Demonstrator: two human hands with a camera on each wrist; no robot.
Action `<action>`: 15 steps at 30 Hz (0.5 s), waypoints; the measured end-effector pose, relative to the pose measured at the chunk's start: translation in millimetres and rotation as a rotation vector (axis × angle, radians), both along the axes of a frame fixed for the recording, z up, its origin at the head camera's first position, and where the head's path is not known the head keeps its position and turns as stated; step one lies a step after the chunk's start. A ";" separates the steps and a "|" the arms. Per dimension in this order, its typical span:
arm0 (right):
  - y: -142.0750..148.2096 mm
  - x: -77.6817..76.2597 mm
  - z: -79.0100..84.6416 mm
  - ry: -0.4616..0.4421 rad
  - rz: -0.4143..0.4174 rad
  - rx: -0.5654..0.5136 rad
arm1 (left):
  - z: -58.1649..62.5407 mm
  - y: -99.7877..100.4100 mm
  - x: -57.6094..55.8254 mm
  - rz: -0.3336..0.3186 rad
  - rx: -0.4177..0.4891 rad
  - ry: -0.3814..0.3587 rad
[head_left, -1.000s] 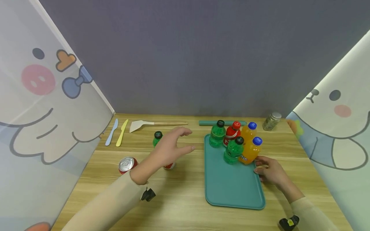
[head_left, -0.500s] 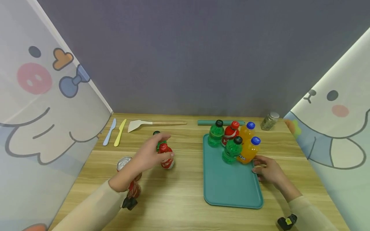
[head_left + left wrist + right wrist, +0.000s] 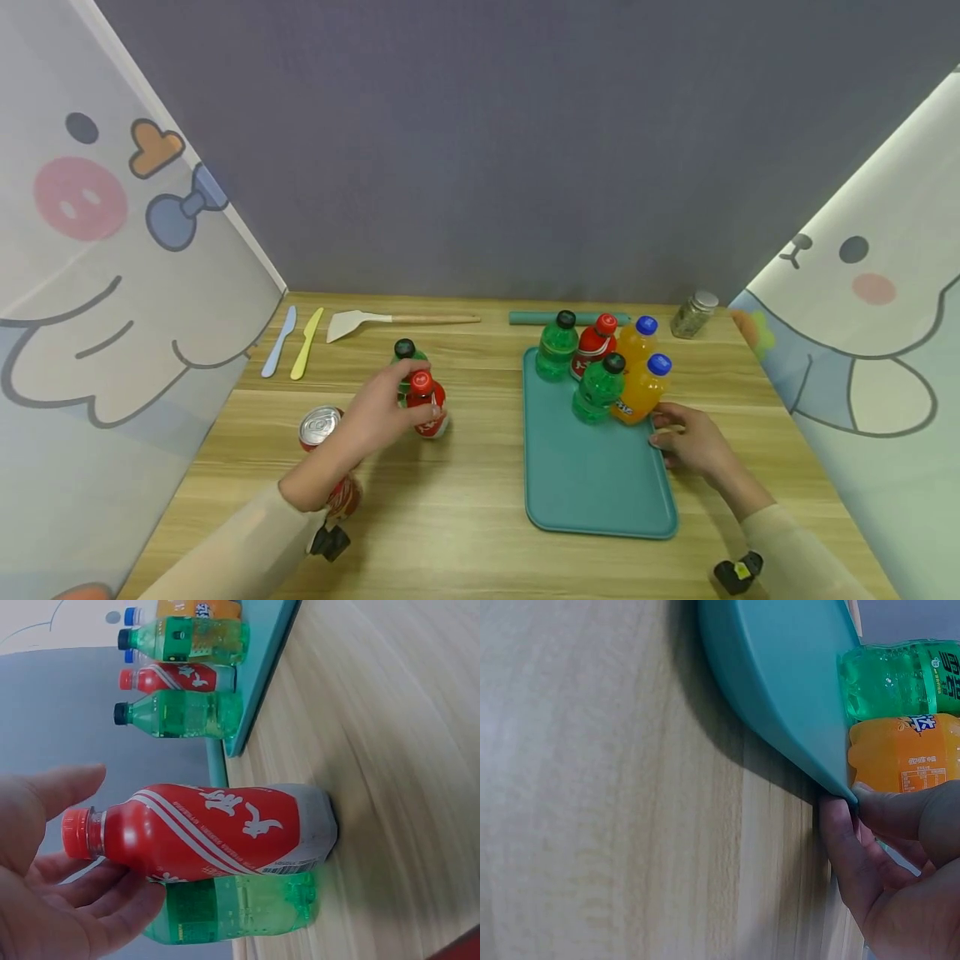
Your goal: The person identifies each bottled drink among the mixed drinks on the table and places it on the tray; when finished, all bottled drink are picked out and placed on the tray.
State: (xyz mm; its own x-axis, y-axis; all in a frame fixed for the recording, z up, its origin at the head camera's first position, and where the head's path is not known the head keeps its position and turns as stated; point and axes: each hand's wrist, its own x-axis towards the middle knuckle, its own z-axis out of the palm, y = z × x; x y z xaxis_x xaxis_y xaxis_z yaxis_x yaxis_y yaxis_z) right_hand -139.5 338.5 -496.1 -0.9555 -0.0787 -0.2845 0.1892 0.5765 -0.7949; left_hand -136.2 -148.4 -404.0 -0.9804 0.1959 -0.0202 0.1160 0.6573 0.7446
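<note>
My left hand (image 3: pixel 375 421) is around the neck of a red soda bottle (image 3: pixel 217 829) that stands on the table. In the left wrist view its fingers lie along the bottle's far side, while the thumb is apart from the red cap. Close behind that bottle stands a green soda bottle (image 3: pixel 232 907), partly covered by it and the fingers. My right hand (image 3: pixel 693 442) pinches the right rim of a teal tray (image 3: pixel 596 483) between thumb and fingers. Grouped at the tray's far end are two green bottles (image 3: pixel 598 390), a red bottle (image 3: pixel 596 346) and two orange soda bottles (image 3: pixel 643 390).
A red can (image 3: pixel 318 427) stands left of my left forearm; another red drink container (image 3: pixel 345 497) is partly hidden by the wrist. Along the back lie a blue knife (image 3: pixel 279 342), a yellow knife (image 3: pixel 307 343), a spatula (image 3: pixel 401 319), a teal rod (image 3: pixel 528 318) and a glass jar (image 3: pixel 692 317).
My left hand has moved left and down from above the table's middle to the red bottle's neck. The right hand stays on the tray's rim.
</note>
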 end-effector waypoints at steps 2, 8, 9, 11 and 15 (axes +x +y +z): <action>-0.1 -0.3 -0.5 -0.002 -0.002 -0.007 | -2.1 -2.3 0.7 0.021 0.030 -0.003; 0.6 -0.5 -1.2 -0.003 -0.002 -0.006 | -8.7 -8.4 2.8 0.062 0.070 0.036; 0.7 -0.4 -1.2 -0.004 -0.004 -0.004 | -9.4 -8.7 3.2 0.064 0.071 0.043; 0.7 -0.3 -0.9 -0.004 -0.006 -0.005 | -10.6 -9.0 3.7 0.069 0.082 0.052; 0.0 -0.3 -0.7 -0.003 -0.007 -0.006 | -13.3 -8.3 4.3 0.090 0.097 0.068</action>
State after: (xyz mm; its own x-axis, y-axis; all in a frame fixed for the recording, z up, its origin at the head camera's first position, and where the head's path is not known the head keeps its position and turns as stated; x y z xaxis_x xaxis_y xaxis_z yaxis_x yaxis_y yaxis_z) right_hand -139.8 338.4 -496.8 -0.9550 -0.0742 -0.2871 0.1955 0.5704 -0.7977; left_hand -132.0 -156.7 -417.3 -0.9926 0.1048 0.0614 0.1119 0.5927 0.7976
